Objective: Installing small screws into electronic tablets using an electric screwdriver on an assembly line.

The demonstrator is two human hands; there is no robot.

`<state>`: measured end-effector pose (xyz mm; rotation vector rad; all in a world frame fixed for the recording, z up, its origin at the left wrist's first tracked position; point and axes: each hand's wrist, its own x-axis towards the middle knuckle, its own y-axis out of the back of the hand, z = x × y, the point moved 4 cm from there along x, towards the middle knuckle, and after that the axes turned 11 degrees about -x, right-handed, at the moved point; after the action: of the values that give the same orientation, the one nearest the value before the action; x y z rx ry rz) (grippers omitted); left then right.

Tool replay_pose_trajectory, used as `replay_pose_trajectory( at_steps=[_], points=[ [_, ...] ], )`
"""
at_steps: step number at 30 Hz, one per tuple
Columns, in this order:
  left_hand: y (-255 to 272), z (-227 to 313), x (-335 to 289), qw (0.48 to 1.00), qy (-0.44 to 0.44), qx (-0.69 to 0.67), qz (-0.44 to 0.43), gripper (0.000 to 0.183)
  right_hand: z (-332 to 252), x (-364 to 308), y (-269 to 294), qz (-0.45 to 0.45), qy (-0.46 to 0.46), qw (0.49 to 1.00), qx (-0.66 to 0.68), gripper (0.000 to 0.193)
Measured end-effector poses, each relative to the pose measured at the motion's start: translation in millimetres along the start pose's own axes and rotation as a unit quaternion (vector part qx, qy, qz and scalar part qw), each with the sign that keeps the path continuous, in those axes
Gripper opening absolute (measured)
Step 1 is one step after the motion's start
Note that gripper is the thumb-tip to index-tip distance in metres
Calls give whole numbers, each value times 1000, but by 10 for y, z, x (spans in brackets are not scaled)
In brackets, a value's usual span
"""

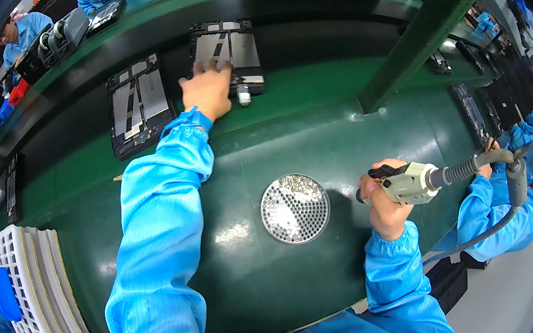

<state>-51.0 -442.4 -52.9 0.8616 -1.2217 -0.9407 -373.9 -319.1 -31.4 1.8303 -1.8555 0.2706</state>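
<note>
My right hand point(385, 201) is wrapped round a pale powered screwdriver point(410, 183), from which a grey ribbed hose leads off to the right. My left hand point(208, 92) reaches to the far side of the bench, its fingers spread over the near left part of an opened tablet point(241, 52) with its inner parts showing. Another opened tablet point(149, 101) lies to the left of that hand. Between my forearms sits a round metal dish point(296, 220) full of small holes, with many tiny screws gathered toward its far side.
The green bench point(249, 290) bears a slanting green post point(424, 31) at the right. White grid trays point(34, 291) are stacked at its left edge. A co-worker's blue sleeve point(489, 218) shows at the right. Black device parts point(471, 112) stand nearby.
</note>
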Motion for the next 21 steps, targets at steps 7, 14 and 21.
replay_pose_trajectory(
  at_steps=[7,14,21],
  points=[
    [310,-211,-340,970,-117,75,201,26,-26,-36,-84,-11,-12,1000,24,29],
    [1466,274,-1740,960,-165,50,219,47,-56,-97,-46,-3,-44,996,76,28],
    [1558,443,-3135,993,-64,67,76,22,-123,-76,-113,-21,-52,993,103,35]
  ],
)
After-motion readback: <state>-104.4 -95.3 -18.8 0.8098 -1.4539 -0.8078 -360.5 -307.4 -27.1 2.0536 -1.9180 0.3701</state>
